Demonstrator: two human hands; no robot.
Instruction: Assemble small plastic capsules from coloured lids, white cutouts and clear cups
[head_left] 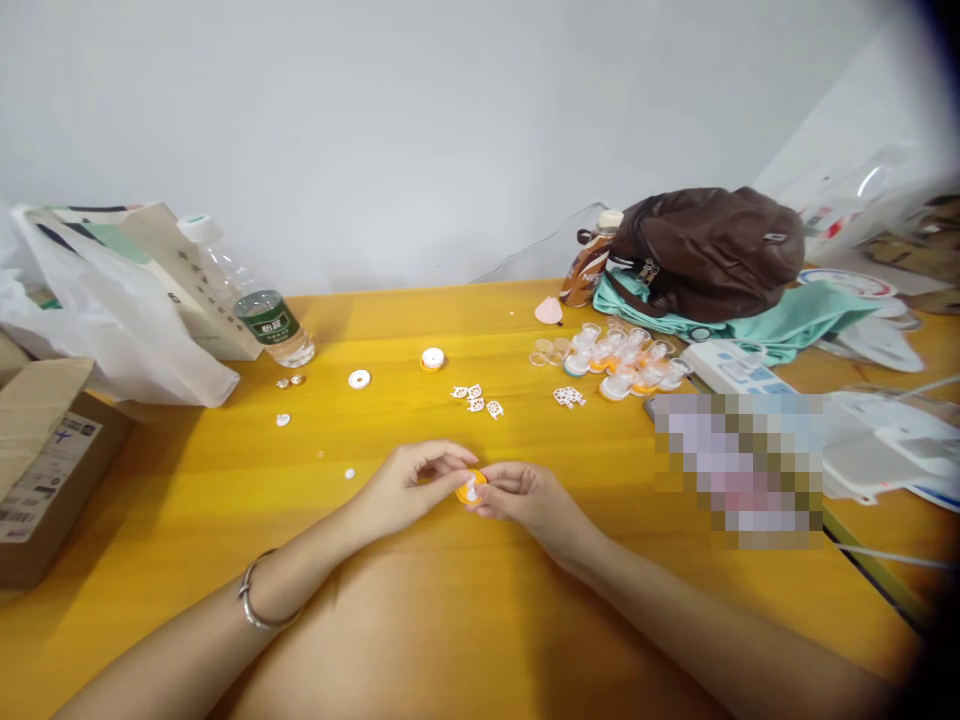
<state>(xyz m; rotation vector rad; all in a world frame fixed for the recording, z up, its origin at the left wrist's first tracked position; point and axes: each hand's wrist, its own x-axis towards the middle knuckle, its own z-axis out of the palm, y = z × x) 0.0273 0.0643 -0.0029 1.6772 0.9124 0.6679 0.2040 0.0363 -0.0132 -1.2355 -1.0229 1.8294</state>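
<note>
Between my two hands is a small round orange piece with a white centre (471, 488), held just above the wooden table. My left hand (416, 482) pinches its left edge between thumb and fingers. From the other side, my right hand (525, 498) grips it, the thumb near the white centre. Beyond my hands lie several small white cut-out plastic pieces (475, 403), with another cluster of white pieces (569, 397) to their right. Farther back sit a white disc on an orange ring (433, 360) and a white ring (359, 379).
At left stand a cardboard box (56, 470), a white plastic bag (142, 320) and a water bottle (274, 325). Several clear-topped round pieces (630, 360) cluster at right, before a brown bag (712, 250) and a drink bottle (591, 262). A power strip (731, 375) lies farther right.
</note>
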